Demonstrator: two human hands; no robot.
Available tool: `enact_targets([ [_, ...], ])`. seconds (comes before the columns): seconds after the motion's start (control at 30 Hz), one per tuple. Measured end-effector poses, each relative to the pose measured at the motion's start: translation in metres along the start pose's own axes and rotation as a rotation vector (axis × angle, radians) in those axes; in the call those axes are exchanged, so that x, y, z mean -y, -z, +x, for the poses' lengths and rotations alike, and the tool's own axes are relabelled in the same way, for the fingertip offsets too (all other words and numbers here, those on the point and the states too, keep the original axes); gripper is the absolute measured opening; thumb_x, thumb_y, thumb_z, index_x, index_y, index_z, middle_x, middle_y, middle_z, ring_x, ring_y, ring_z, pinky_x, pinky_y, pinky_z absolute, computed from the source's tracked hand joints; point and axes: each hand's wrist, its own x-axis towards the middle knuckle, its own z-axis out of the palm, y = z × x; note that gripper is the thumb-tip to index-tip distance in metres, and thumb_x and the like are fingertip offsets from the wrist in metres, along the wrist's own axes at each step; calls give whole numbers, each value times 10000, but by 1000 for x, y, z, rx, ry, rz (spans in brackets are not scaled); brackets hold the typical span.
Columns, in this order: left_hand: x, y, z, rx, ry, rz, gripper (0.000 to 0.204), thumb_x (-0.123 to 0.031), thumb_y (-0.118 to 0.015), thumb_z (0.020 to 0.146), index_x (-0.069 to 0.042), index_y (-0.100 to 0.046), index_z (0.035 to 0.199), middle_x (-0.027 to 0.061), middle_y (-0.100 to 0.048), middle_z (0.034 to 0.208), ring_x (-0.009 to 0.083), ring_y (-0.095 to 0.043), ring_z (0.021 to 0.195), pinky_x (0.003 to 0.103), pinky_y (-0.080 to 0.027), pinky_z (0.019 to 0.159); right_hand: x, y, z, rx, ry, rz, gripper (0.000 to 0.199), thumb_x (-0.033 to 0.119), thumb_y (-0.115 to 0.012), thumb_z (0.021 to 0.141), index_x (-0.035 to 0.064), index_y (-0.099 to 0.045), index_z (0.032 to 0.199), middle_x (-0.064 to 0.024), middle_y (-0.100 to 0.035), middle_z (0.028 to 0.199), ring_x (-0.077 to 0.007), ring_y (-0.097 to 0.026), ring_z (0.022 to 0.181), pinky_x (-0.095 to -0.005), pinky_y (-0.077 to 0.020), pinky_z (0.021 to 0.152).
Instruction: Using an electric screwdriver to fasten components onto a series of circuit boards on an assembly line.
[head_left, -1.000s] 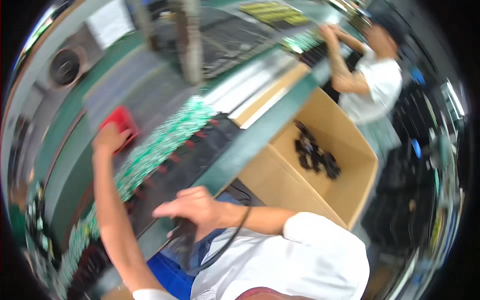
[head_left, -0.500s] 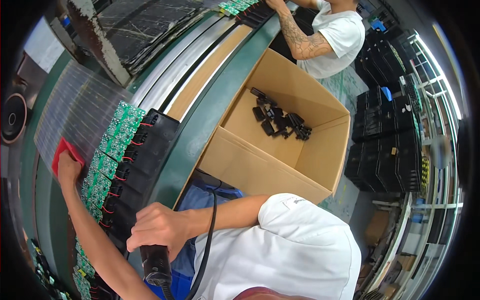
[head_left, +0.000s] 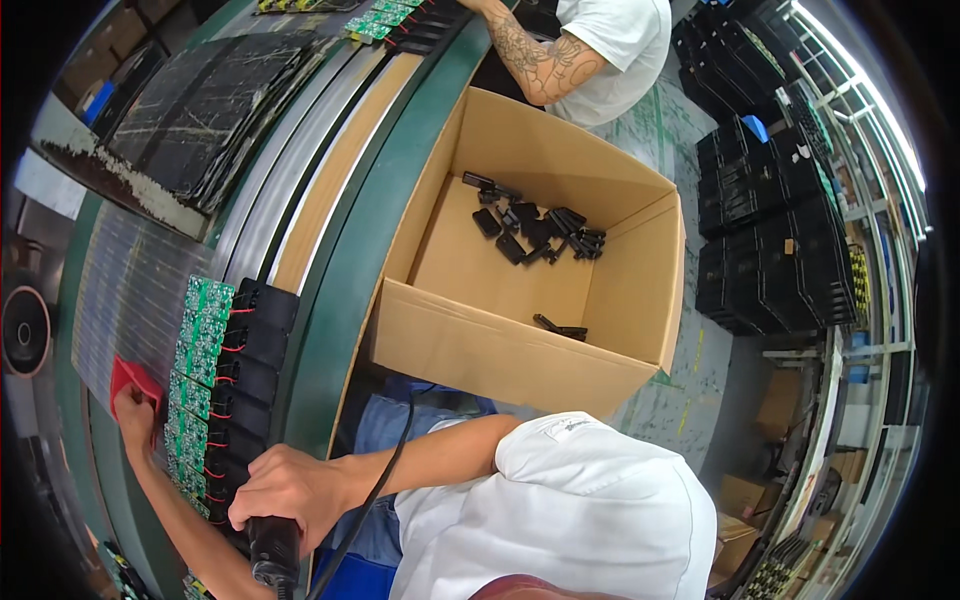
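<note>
My left hand [head_left: 136, 418] is closed on a red cloth [head_left: 133, 382], beside a strip of green circuit boards [head_left: 203, 325] on the workbench. Red wires join the boards to a row of black plastic cases [head_left: 263, 330] along their right side. My right hand [head_left: 295, 488] grips the thick black handle of a corded hand tool [head_left: 273, 548], just right of the near cases. Its working end is hidden from view. A dark cord [head_left: 392, 465] runs across in front of my right forearm. Under the boards' far left side lies a ribbed translucent sheet [head_left: 130, 265].
An open cardboard box [head_left: 500, 345] stands right of the bench, with loose black plastic parts [head_left: 540, 232] inside. Metal rails [head_left: 290, 150] and a wooden strip [head_left: 340, 175] lead away to a co-worker [head_left: 610, 70]. Black crates [head_left: 770, 235] are stacked at the right.
The whole view has shifted, so the boards and both hands appear lower and the box more fully. Both hands keep hold of the cloth and the tool. Black parts by the box's near wall now show.
</note>
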Motion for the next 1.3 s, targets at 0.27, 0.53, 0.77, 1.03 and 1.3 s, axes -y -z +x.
enact_targets([
  [0.27, -5, 2, 3, 48, 314, -512, 237, -6, -518, 882, 24, -717, 1006, 42, -613, 715, 129, -509, 594, 262, -417, 526, -1, 4, -2, 53, 4, 16, 378, 197, -789, 623, 80, -613, 937, -6, -629, 744, -223, -498, 532, -293, -380, 535],
  [0.53, 54, -23, 9, -24, 461, -1437, 232, -8, -481, 934, -12, -641, 1103, 70, -591, 833, 122, -494, 654, 235, -367, 474, 5, 11, 2, 172, -51, 61, 351, 154, -803, 673, 61, -636, 968, -18, -631, 754, -196, -502, 550, -286, -406, 546],
  [0.77, 9, -1, -10, -151, 590, -1984, 136, -29, -470, 947, -47, -591, 1005, 70, -533, 810, 155, -466, 656, 243, -331, 499, 2, 9, 0, 156, -125, 59, 392, 101, -833, 652, 42, -642, 990, -36, -645, 783, -191, -542, 592, -287, -447, 569],
  [1.03, 25, -10, -7, -157, 457, -2297, 110, -51, -453, 955, -70, -517, 867, 41, -442, 729, 145, -374, 593, 258, -243, 465, 8, -1, 6, 153, -168, 54, 547, 107, -856, 549, 46, -638, 1048, -54, -683, 835, -197, -587, 612, -288, -469, 583],
  [1.3, 18, -9, -4, -170, 425, -2445, 133, -85, -483, 964, -68, -488, 832, 24, -401, 692, 126, -322, 552, 269, -204, 432, 1, -4, 6, 194, -74, 17, 579, 84, -833, 548, 66, -648, 1097, -49, -714, 879, -194, -612, 605, -289, -488, 584],
])
